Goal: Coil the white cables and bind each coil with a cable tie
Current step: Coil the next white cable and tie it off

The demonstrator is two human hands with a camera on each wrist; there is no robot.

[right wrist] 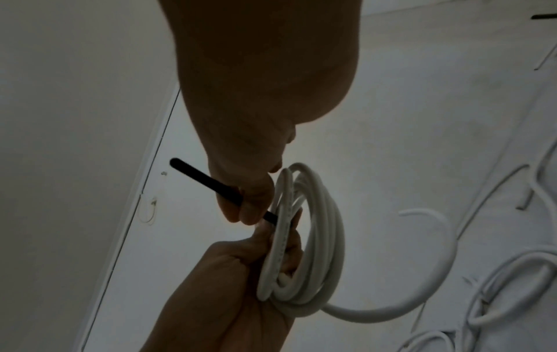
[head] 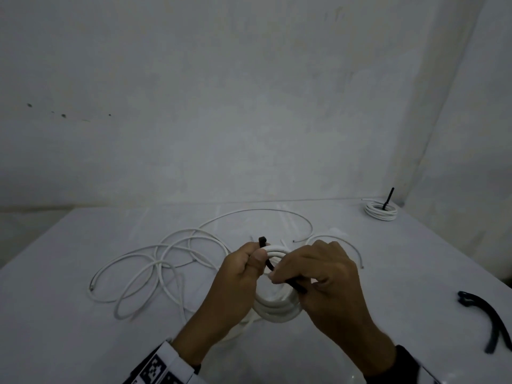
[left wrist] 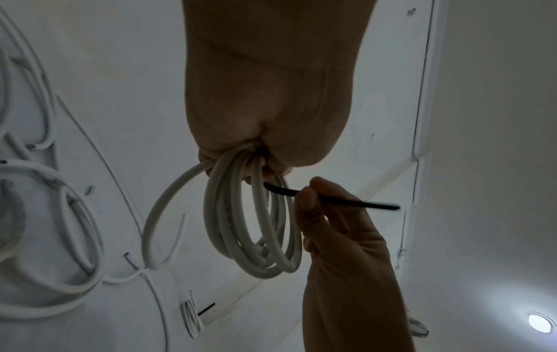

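Tie half-threaded, coil held above the pale surface (head: 83, 342)

Left of it all, loose white cable loops (head: 155, 270) sprawl, uncoiled; the left hand (head: 235, 275) curls round the top of the coiled round white cable (head: 277, 309), and the right hand (head: 327, 275) pinches the thin black cable tie (head: 270, 266) passing through the turns. If that left grip eases, I'd judge the springy loops fan apart; a slipped pinch and the tail backs out. Far right, one bound coil (head: 381, 212), spare black ties (head: 482, 314).

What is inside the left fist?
The left hand grips the white cable coil and the black cable tie beside it. Whether the tie is locked is hidden.
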